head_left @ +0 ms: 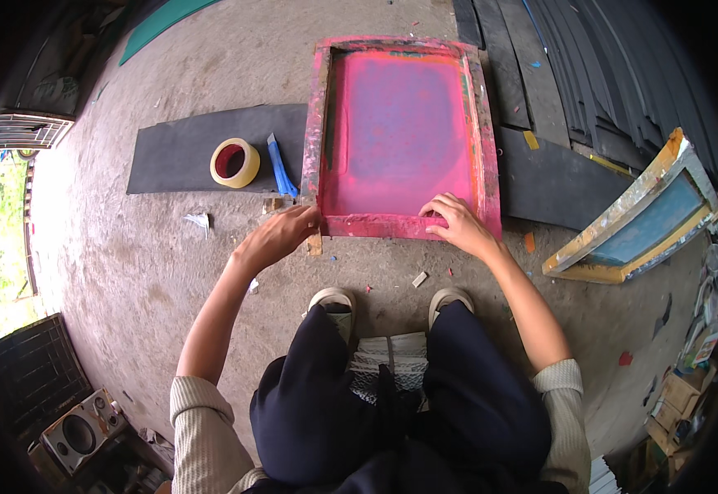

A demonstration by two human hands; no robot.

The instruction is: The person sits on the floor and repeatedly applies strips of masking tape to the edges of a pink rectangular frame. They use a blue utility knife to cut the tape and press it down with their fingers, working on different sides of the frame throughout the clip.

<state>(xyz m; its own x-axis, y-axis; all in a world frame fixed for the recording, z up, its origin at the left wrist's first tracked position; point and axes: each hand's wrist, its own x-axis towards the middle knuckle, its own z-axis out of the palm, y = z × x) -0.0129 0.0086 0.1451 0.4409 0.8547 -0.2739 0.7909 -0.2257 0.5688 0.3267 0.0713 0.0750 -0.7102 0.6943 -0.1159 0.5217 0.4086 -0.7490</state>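
A screen printing frame with a pink-stained wooden border and a purple-pink mesh lies in front of me. My left hand is at its near left corner, fingers closed on the border. Over the near rail, toward the right, my right hand curls its fingers and grips the wood. Left of the frame, a roll of tape and a blue utility knife rest on a black sheet. A small wooden piece shows under the near left corner.
A second screen frame with a blue-grey mesh leans at the right. Dark stacked sheets lie at the far right. Behind my feet is a low woven seat. A speaker stands at lower left. Scraps dot the concrete floor.
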